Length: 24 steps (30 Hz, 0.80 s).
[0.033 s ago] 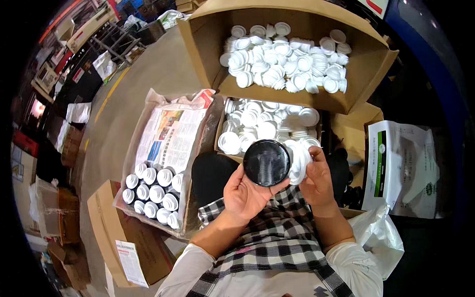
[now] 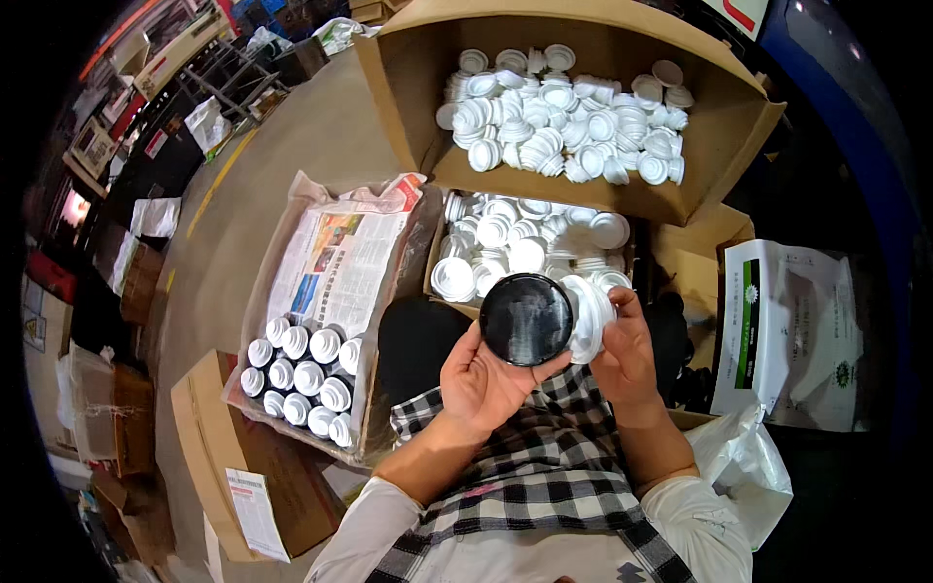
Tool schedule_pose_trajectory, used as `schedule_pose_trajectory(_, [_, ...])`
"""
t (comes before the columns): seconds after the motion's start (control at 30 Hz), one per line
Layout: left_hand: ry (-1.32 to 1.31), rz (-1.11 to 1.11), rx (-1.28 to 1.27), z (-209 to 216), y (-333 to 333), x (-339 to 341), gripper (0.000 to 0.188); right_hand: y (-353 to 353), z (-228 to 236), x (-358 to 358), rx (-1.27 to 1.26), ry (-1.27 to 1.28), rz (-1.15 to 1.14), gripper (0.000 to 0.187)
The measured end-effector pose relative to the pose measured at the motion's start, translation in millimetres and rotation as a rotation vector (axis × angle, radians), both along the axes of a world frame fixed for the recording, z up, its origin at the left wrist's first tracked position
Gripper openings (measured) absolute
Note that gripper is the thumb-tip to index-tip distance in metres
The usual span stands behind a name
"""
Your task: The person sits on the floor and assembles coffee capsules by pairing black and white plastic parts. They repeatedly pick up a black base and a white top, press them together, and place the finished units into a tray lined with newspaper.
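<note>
In front of my lap, my left hand (image 2: 478, 387) is closed around the lower edge of a round black part (image 2: 527, 319), whose flat, glossy face points up at me. My right hand (image 2: 627, 352) pinches the outer side of a white stepped plastic cap (image 2: 591, 319). The cap sits against the right side of the black part; whether the two are joined is hidden. Just beyond both hands stands a box (image 2: 433, 255) full of similar white caps (image 2: 526, 255). At the left, a lined tray (image 2: 255, 296) holds rows of black parts topped with white caps (image 2: 308, 379).
A large tilted cardboard box (image 2: 719, 160) with loose white caps rises behind. Newspaper (image 2: 335, 262) lines the tray's far half. A closed carton (image 2: 209, 428) stands at the lower left. On the right are a printed white bag (image 2: 802, 335) and a crumpled plastic bag (image 2: 748, 466).
</note>
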<state>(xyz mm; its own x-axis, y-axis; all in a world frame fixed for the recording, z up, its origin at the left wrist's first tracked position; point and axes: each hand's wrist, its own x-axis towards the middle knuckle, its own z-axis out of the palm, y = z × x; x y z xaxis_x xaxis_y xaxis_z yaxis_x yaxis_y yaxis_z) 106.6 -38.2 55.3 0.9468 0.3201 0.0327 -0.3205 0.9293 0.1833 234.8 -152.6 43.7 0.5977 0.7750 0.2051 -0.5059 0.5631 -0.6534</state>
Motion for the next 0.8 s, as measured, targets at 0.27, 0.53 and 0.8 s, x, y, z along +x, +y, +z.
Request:
schedule_pose_trajectory(0.27, [-0.046,-0.102,0.038,-11.8,11.1,-21.3,0.067,4.2,16.5,-7.5,0.0,-0.735,-0.243,0.061])
schedule_pose_trajectory(0.53, [0.294,0.054,0.282,-6.2,-5.7,-31.4,0.057,2.1,34.8,-30.0,-0.178,-1.374,-0.318,0.061])
schedule_pose_trajectory(0.8, [0.218,0.114,0.424,-4.3,-9.3,-36.0,0.054,9.2,29.6,-38.1,-0.187,-1.359,-0.282,0.059])
